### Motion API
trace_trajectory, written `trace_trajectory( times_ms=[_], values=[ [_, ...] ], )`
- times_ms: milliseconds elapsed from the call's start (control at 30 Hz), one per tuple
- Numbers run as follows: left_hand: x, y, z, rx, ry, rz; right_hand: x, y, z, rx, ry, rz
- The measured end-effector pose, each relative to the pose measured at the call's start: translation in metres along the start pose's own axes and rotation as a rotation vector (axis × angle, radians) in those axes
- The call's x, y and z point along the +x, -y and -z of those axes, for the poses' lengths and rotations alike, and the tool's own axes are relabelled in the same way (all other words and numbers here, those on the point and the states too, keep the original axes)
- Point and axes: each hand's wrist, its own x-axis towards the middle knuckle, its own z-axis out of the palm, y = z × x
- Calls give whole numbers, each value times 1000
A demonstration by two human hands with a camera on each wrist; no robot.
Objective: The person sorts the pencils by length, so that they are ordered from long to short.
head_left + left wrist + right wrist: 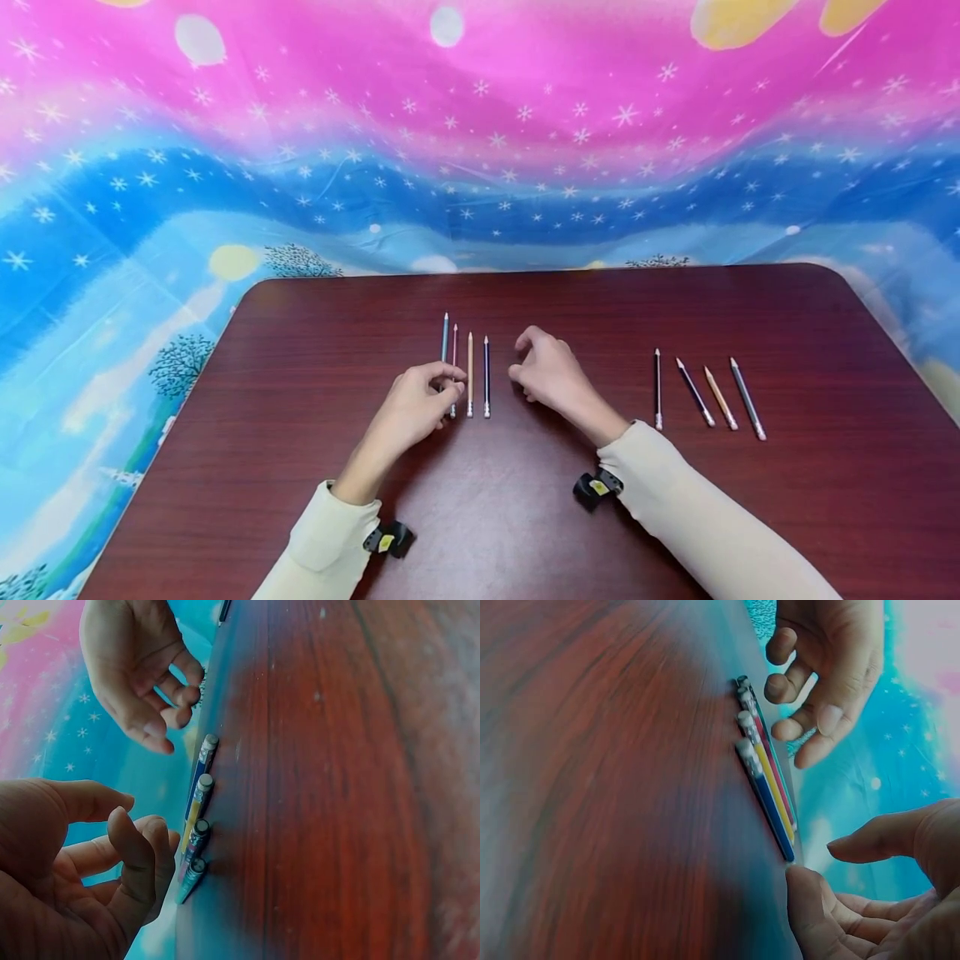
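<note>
Four pencils with eraser ends lie side by side mid-table: a light blue pencil [446,335], a pink pencil [455,354], a yellow pencil [470,375] and a dark blue pencil [487,375]. My left hand [411,408] hovers over the lower ends of the light blue and pink ones, partly hiding them in the head view. Its fingers bend loosely with nothing between them. To the right of the dark blue pencil is my right hand [553,372], empty, thumb and fingertips apart. In the right wrist view, the dark blue pencil [772,810] points toward its fingers.
Farther right on the dark red wooden table [300,350] lie a black pencil [657,387], a dark pencil [696,393], a light wood-coloured pencil [720,397] and a grey pencil [747,398], spaced apart. A pink and blue snowflake cloth [480,167] hangs behind the table.
</note>
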Motion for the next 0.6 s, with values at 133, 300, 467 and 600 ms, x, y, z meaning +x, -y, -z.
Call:
trace_trajectory(
  times_ms=[133, 300, 467, 600],
  values=[
    [0, 0, -1, -15, -2, -11, -7, -8, 13, -29, -6, 33],
    [-1, -2, -2, -33, -4, -20, -15, -16, 27, -54, -18, 52],
    [-3, -6, -3, -68, 8, -23, -23, -24, 41, -64, -28, 61],
    [-3, -8, -5, -79, 13, -30, -31, -31, 52, -43, -44, 76]
  ],
)
